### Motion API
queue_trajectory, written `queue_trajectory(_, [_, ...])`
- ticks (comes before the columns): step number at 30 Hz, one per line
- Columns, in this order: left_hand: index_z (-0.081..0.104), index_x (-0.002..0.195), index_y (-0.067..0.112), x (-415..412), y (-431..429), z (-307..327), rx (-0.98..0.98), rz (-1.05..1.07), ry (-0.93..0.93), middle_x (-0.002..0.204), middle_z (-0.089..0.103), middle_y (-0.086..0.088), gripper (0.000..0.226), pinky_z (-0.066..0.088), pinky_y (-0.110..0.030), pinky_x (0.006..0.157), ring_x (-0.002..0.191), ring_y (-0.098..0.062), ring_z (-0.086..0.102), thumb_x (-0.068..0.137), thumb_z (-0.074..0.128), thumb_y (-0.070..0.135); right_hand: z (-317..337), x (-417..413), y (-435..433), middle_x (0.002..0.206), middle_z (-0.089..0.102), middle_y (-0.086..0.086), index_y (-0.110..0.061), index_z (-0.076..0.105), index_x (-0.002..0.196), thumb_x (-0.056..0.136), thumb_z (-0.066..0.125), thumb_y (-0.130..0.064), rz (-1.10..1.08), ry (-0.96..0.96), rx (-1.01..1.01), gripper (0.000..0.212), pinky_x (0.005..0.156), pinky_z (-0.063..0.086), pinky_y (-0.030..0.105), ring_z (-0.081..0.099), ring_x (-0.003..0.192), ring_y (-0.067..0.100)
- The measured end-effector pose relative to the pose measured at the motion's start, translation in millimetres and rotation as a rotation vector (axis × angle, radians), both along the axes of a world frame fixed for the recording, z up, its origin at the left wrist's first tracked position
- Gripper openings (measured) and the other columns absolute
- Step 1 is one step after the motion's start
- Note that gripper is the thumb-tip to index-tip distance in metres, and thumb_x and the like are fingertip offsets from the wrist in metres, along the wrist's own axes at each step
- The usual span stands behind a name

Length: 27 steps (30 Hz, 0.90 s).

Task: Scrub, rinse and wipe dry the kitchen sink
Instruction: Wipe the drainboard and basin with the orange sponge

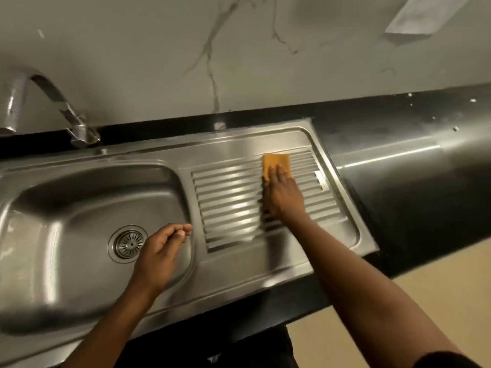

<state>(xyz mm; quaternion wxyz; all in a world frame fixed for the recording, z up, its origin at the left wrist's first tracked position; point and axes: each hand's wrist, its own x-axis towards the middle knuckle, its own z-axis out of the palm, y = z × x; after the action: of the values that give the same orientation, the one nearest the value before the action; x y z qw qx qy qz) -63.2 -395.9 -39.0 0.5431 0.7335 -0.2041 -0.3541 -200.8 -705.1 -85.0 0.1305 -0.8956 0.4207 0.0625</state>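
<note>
A stainless steel sink (79, 208) fills the left of the view, with a round drain strainer (128, 243) in its basin. To its right lies the ribbed drainboard (228, 205). An orange sponge (275, 163) lies flat on the far ribs. My right hand (283, 197) presses on the sponge with straight fingers; its near edge is hidden under them. My left hand (162, 251) hovers over the basin's right side, fingers loosely curled, holding nothing.
A chrome tap (53, 102) arches over the basin from the back left. A black countertop (411, 176) runs along the back and right of the sink, under a marbled wall. Beige floor (425, 301) shows at the lower right.
</note>
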Motion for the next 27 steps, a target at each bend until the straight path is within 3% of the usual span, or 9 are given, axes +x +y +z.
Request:
queue_trajectory(3, [0.075, 0.109, 0.024, -2, -1, 3, 0.006, -0.062, 0.001, 0.111, 0.078, 0.015, 0.033, 0.051, -0.032, 0.097, 0.107, -0.006, 0.071, 0.090, 0.053, 0.038, 2, -60, -28, 0.170, 0.015, 0.022, -0.007, 0.015, 0.165, 0.111, 0.026, -0.039, -0.174, 0.026, -0.006, 0.063, 0.124, 0.025, 0.048, 0.024, 0.155, 0.039])
queue_trajectory(8, [0.075, 0.109, 0.021, -12, -5, -1, 0.014, -0.031, 0.003, 0.109, 0.079, 0.007, 0.024, 0.052, -0.030, 0.098, 0.109, -0.009, 0.071, 0.095, 0.059, 0.031, 1, -128, -23, 0.174, -0.004, 0.007, -0.022, 0.000, 0.167, 0.111, 0.018, -0.046, -0.167, -0.019, 0.040, 0.064, 0.130, 0.006, 0.044, -0.003, 0.161, 0.023])
queue_trajectory(14, [0.076, 0.108, 0.026, -22, 0, -5, 0.046, 0.039, 0.002, 0.109, 0.079, 0.012, 0.033, 0.053, -0.036, 0.101, 0.106, -0.005, 0.071, 0.088, 0.055, 0.043, -18, -98, 45, 0.174, 0.006, 0.011, -0.017, 0.013, 0.167, 0.112, 0.021, -0.041, -0.284, -0.144, -0.035, 0.061, 0.130, 0.005, 0.045, 0.003, 0.161, 0.027])
queue_trajectory(17, [0.076, 0.105, 0.029, -19, 5, -6, 0.053, 0.083, 0.015, 0.108, 0.079, 0.014, 0.042, 0.054, -0.036, 0.100, 0.107, -0.007, 0.071, 0.081, 0.055, 0.056, -23, -64, 88, 0.174, 0.003, 0.008, -0.019, 0.011, 0.167, 0.111, 0.019, -0.042, -0.175, -0.165, -0.038, 0.061, 0.130, 0.002, 0.043, -0.001, 0.161, 0.026])
queue_trajectory(22, [0.076, 0.102, 0.030, -15, 22, -6, 0.038, 0.186, 0.019, 0.105, 0.078, 0.016, 0.028, 0.054, -0.030, 0.097, 0.104, -0.005, 0.071, 0.087, 0.055, 0.041, -28, -5, 155, 0.174, 0.001, 0.004, -0.025, 0.009, 0.167, 0.110, 0.018, -0.045, 0.133, -0.206, 0.016, 0.061, 0.131, 0.001, 0.041, -0.005, 0.161, 0.020])
queue_trajectory(25, [0.075, 0.100, 0.030, -8, 33, -3, 0.036, 0.242, 0.029, 0.102, 0.078, 0.020, 0.026, 0.055, -0.020, 0.091, 0.103, -0.007, 0.072, 0.086, 0.054, 0.038, -31, 19, 173, 0.172, 0.019, 0.006, -0.021, 0.029, 0.164, 0.110, 0.032, -0.038, 0.423, -0.305, 0.002, 0.057, 0.129, 0.014, 0.044, 0.008, 0.161, 0.021])
queue_trajectory(27, [0.076, 0.100, 0.031, 0, 44, -2, 0.044, 0.263, 0.025, 0.102, 0.078, 0.019, 0.026, 0.056, -0.030, 0.096, 0.102, -0.007, 0.072, 0.085, 0.057, 0.042, -24, 35, 172, 0.163, 0.043, 0.006, -0.019, 0.046, 0.155, 0.110, 0.037, -0.034, 0.531, -0.410, 0.035, 0.048, 0.122, 0.031, 0.046, 0.032, 0.154, 0.019])
